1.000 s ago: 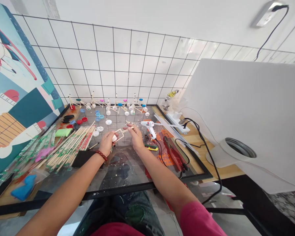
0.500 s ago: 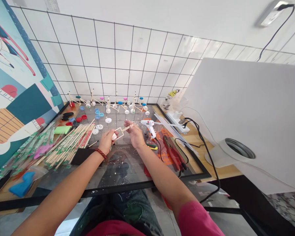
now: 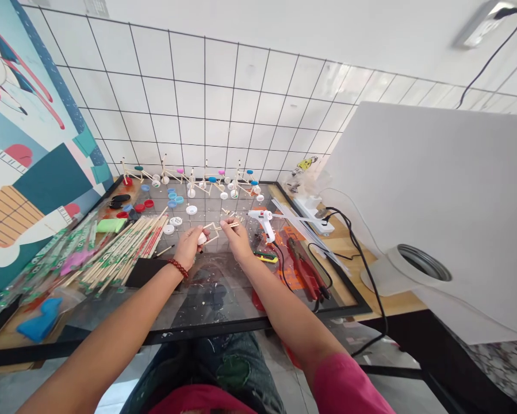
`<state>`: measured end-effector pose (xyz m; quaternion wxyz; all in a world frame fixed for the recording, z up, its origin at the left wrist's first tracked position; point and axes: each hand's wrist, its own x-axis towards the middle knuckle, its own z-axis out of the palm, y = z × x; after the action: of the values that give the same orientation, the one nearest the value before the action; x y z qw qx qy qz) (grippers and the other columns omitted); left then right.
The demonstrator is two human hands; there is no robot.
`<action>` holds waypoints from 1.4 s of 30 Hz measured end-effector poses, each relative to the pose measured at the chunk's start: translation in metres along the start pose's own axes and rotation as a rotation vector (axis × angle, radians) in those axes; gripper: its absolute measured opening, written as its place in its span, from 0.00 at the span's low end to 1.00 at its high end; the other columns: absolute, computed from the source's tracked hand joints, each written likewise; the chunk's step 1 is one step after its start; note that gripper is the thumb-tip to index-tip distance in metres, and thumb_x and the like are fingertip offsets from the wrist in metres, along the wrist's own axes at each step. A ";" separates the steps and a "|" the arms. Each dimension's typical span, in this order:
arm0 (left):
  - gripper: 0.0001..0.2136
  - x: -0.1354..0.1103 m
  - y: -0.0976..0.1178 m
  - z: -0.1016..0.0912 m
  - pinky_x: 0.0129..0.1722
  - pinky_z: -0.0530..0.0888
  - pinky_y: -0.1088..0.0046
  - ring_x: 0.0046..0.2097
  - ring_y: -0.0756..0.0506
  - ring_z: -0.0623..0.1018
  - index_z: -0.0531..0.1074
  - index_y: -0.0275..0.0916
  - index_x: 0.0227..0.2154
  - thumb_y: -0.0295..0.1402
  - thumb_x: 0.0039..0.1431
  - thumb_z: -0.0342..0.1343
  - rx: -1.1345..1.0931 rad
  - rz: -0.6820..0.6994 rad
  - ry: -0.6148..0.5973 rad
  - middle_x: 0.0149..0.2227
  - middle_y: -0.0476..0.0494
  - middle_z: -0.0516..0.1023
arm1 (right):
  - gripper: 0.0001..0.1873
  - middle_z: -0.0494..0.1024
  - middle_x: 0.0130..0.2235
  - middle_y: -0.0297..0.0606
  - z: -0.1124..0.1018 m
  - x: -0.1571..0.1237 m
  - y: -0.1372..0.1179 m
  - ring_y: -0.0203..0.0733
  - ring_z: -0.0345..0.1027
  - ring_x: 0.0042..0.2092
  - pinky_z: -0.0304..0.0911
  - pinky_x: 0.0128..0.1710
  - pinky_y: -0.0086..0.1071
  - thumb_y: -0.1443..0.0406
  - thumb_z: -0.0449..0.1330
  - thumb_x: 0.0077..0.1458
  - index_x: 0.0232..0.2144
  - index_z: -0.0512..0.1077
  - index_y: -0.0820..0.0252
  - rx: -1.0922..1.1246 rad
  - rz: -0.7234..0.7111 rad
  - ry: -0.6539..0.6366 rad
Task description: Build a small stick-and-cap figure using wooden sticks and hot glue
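Observation:
My left hand [image 3: 189,245] is closed round a small frame of thin wooden sticks [image 3: 210,232] with a white bottle cap at its near end. My right hand [image 3: 237,238] pinches a short wooden stick [image 3: 231,225] and holds it against the frame's right side. Both hands hover just above the glass tabletop [image 3: 206,293]. A red bead bracelet sits on my left wrist.
A heap of wrapped chopsticks [image 3: 115,253] lies to the left. Loose bottle caps [image 3: 172,201] and several finished stick-and-cap models [image 3: 206,183] stand along the tiled wall. A white glue gun [image 3: 261,221], red pliers [image 3: 303,267] and a black cable [image 3: 357,253] lie to the right.
My hands have stayed close together over the glass. The right hand has brought its stick lower, against the frame. The view has shifted slightly.

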<state>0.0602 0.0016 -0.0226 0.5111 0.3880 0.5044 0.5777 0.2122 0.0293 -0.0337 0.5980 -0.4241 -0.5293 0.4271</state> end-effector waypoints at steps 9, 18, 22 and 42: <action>0.14 0.001 -0.002 0.000 0.20 0.57 0.73 0.21 0.51 0.64 0.77 0.38 0.23 0.42 0.58 0.62 -0.006 0.012 -0.013 0.24 0.43 0.75 | 0.25 0.66 0.24 0.29 -0.001 0.001 0.002 0.42 0.58 0.31 0.56 0.33 0.35 0.39 0.65 0.51 0.27 0.71 0.51 -0.046 -0.023 0.020; 0.16 0.000 -0.001 0.000 0.20 0.58 0.72 0.22 0.51 0.64 0.77 0.38 0.23 0.46 0.57 0.65 0.002 0.013 -0.019 0.24 0.44 0.75 | 0.26 0.65 0.22 0.28 -0.003 0.002 0.003 0.40 0.58 0.28 0.58 0.33 0.36 0.39 0.65 0.52 0.24 0.71 0.51 -0.041 -0.008 -0.029; 0.16 -0.001 0.000 0.001 0.20 0.59 0.72 0.21 0.51 0.65 0.77 0.38 0.23 0.46 0.56 0.65 0.010 0.010 -0.012 0.24 0.43 0.76 | 0.25 0.70 0.22 0.29 -0.002 0.003 0.002 0.41 0.63 0.28 0.61 0.33 0.37 0.38 0.66 0.51 0.26 0.73 0.51 0.025 0.018 -0.038; 0.14 0.000 0.001 0.001 0.20 0.56 0.72 0.21 0.51 0.63 0.75 0.40 0.22 0.43 0.57 0.65 -0.007 -0.001 -0.029 0.24 0.45 0.74 | 0.29 0.74 0.21 0.30 -0.002 0.003 0.002 0.41 0.66 0.26 0.66 0.31 0.37 0.34 0.66 0.48 0.25 0.74 0.51 0.080 0.044 -0.018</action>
<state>0.0609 0.0018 -0.0214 0.5199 0.3943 0.4953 0.5736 0.2142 0.0330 -0.0351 0.5999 -0.4077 -0.5077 0.4648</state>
